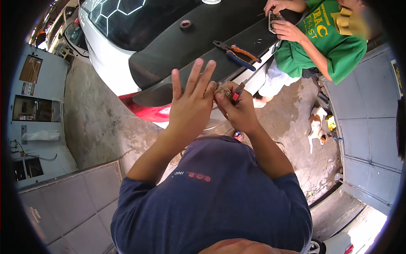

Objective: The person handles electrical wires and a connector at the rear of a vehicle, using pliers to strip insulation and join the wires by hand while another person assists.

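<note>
In front of my chest my hands meet at a small tangle of thin, frayed strands (225, 89), perhaps wire. My left hand (191, 101) pinches at its left side with thumb and index finger, while its other fingers stretch upward. My right hand (242, 111) is closed around a small red-and-black tool (236, 95), its thumb and fingertips against the tangle. The tool's exact kind is hard to make out. Beyond my hands, pliers with blue and orange handles (239, 61) lie on the car's dark rear panel (192, 46).
A roll of tape (185, 24) and some tiny pieces (257, 41) rest on the white car (105, 63). At the right, a person in a green shirt (313, 46) handles a small rectangular part (275, 19). A white-and-brown dog (316, 122) lies on the concrete floor.
</note>
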{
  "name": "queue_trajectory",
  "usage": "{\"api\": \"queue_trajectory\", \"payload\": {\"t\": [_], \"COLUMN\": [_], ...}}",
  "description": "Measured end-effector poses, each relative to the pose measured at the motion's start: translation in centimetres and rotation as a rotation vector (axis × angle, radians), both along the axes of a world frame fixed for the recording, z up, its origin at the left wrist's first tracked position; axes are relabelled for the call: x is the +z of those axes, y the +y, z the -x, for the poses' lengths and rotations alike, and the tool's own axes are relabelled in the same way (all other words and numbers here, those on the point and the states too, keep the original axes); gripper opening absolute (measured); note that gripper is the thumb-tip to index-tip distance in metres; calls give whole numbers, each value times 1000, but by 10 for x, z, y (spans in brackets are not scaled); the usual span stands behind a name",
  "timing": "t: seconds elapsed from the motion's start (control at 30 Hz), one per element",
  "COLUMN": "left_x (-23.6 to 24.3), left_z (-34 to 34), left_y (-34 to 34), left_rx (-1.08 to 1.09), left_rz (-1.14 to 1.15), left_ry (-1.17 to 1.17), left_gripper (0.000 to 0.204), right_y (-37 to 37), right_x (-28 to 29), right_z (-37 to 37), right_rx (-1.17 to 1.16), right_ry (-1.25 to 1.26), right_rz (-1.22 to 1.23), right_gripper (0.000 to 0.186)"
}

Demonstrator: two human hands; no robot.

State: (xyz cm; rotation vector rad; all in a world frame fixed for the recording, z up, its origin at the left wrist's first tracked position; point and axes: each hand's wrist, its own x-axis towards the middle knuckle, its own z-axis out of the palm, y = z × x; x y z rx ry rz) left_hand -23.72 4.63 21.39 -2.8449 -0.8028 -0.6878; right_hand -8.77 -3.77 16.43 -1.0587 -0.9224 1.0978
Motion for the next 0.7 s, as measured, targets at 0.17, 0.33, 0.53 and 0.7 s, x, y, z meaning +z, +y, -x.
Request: {"api": "queue_trajectory", "payload": {"t": [0.17, 0.33, 0.53, 0.7], "left_x": [13, 6, -17, -41], "left_z": [4, 1, 1, 4], "left_y": [7, 6, -1, -3], "left_rx": [-199, -197, -260, -295], "left_rz": [89, 431, 945, 1040], "left_ry": [100, 3, -226, -180], "left_gripper": [13, 13, 14, 13], "right_y": [-3, -3, -10, -20], "right_x": [-13, 0, -12, -37], "right_z": [6, 13, 8, 12], "right_rx": [-11, -84, -240, -171], "right_ry": [85, 160, 279, 410], "right_rz": [-40, -133, -17, 106], "right_gripper": [7, 9, 11, 23]}}
